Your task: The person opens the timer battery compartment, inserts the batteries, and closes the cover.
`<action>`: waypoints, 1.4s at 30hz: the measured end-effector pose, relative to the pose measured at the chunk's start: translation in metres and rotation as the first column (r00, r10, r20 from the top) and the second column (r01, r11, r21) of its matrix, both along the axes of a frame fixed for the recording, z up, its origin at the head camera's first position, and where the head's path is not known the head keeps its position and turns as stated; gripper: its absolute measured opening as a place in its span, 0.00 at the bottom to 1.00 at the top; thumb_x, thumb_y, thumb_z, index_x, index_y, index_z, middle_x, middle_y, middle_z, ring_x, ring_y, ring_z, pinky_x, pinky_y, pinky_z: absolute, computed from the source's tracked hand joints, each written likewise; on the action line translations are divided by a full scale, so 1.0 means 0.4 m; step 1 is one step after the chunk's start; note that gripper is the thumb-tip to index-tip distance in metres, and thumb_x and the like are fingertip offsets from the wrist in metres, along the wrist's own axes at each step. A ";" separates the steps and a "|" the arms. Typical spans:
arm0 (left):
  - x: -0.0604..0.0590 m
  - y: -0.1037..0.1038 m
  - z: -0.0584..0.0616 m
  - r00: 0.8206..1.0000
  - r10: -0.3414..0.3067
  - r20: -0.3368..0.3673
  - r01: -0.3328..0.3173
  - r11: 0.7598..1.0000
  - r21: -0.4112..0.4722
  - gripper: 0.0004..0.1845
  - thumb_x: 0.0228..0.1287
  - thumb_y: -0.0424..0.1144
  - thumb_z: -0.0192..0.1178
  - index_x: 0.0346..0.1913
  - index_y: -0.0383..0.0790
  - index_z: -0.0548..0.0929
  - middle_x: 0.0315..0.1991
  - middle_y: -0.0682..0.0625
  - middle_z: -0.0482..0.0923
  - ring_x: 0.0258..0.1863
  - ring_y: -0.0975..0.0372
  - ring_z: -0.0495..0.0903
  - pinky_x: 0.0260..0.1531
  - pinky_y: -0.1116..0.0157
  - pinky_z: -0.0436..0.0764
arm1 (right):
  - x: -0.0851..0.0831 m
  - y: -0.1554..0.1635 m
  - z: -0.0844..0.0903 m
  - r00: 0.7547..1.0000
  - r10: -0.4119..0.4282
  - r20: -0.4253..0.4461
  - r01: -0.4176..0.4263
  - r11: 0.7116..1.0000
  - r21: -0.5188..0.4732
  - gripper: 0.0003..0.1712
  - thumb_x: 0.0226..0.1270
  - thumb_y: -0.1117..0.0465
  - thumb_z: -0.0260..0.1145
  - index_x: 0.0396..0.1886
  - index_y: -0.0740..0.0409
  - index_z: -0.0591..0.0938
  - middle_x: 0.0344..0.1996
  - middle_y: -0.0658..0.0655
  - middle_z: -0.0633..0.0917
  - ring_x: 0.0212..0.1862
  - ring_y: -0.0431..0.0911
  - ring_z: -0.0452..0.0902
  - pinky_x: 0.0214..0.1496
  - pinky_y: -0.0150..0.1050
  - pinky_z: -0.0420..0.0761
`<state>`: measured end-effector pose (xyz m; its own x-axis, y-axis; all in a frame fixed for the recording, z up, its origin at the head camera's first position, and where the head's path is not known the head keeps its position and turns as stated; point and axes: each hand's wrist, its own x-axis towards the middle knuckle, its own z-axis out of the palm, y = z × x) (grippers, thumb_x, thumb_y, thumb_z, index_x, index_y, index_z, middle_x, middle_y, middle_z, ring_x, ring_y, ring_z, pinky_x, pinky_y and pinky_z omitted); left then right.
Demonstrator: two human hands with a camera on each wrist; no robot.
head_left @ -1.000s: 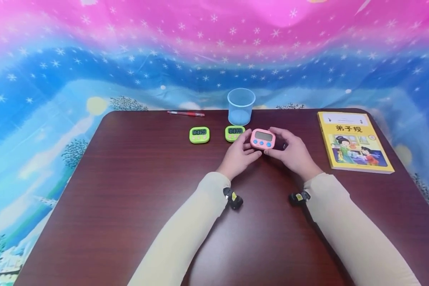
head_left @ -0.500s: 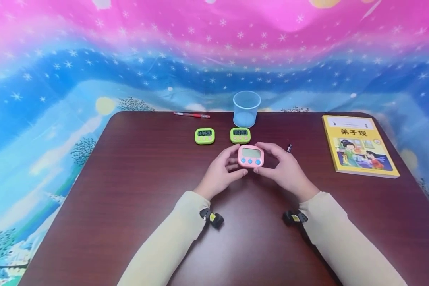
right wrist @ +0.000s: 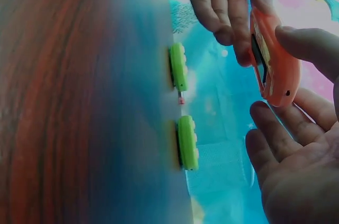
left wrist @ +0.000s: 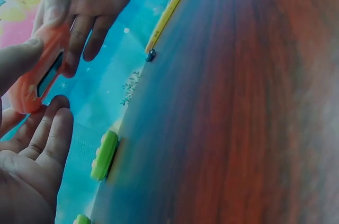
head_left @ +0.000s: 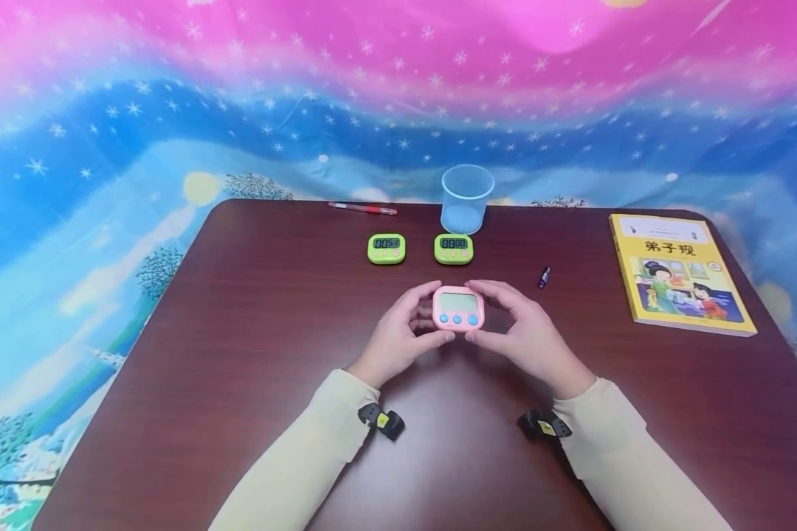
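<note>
A pink kitchen timer (head_left: 458, 310) with a blank screen and blue buttons is held above the table between both hands. My left hand (head_left: 398, 335) pinches its left end with the thumb below and a finger on top. My right hand (head_left: 531, 339) pinches the right end in the same manner. The wrist views show a dark strip on the back of the timer (left wrist: 39, 70). Behind it lie two green timers, the left one (head_left: 387, 249) reading 00:51 and the right one (head_left: 454, 249) 00:00. A small dark cylinder, possibly a battery (head_left: 544, 277), lies beyond my right hand.
A clear blue cup (head_left: 468, 199) stands at the back of the dark wooden table (head_left: 239, 354), with a red pen (head_left: 362, 209) to its left. The yellow book (head_left: 684, 276) lies at the right. A patterned cloth (head_left: 398, 88) hangs behind.
Both hands have brought the pink timer nearer the person and slightly left, away from the right green timer. The small dark cylinder is now uncovered. The left green timer went from 00:50 to 00:51.
</note>
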<state>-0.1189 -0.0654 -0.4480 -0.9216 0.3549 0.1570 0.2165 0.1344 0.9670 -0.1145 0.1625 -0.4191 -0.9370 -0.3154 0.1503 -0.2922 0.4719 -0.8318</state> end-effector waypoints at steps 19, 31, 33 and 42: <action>-0.006 -0.012 -0.021 0.999 -0.025 0.039 0.023 0.997 0.070 0.38 0.53 0.31 0.77 0.66 0.43 0.71 0.51 0.46 0.82 0.48 0.59 0.84 0.53 0.57 0.84 | -0.002 0.015 -0.030 0.991 0.046 0.129 -0.042 0.999 -0.028 0.45 0.53 0.58 0.82 0.71 0.40 0.72 0.64 0.46 0.78 0.61 0.50 0.77 0.54 0.53 0.83; -0.010 -0.010 -0.023 0.998 -0.047 0.037 0.045 0.997 0.063 0.38 0.54 0.30 0.76 0.67 0.42 0.71 0.52 0.44 0.82 0.47 0.56 0.83 0.53 0.55 0.84 | -0.001 0.022 -0.033 0.991 0.022 0.134 -0.018 0.999 -0.035 0.43 0.53 0.55 0.82 0.70 0.39 0.74 0.60 0.47 0.81 0.57 0.49 0.79 0.49 0.50 0.84; -0.010 -0.012 -0.023 0.998 -0.049 0.035 0.047 0.998 0.045 0.38 0.54 0.31 0.76 0.67 0.42 0.71 0.51 0.45 0.81 0.47 0.57 0.83 0.52 0.53 0.84 | -0.002 0.023 -0.034 0.991 0.018 0.133 -0.014 0.999 -0.033 0.43 0.53 0.55 0.82 0.70 0.39 0.74 0.60 0.47 0.81 0.57 0.49 0.79 0.48 0.50 0.84; -0.010 -0.015 -0.023 0.999 -0.041 0.011 0.041 0.999 0.015 0.37 0.54 0.33 0.77 0.66 0.43 0.72 0.51 0.47 0.82 0.45 0.59 0.83 0.49 0.53 0.85 | -0.004 0.025 -0.039 0.991 0.019 0.132 -0.014 0.999 -0.042 0.43 0.54 0.56 0.81 0.70 0.40 0.74 0.58 0.47 0.82 0.56 0.48 0.80 0.49 0.51 0.84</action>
<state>-0.1229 -0.0713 -0.4570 -0.9080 0.3905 0.1520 0.2105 0.1113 0.9712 -0.1160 0.1726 -0.4345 -0.9441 -0.3273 0.0388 -0.1862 0.4327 -0.8821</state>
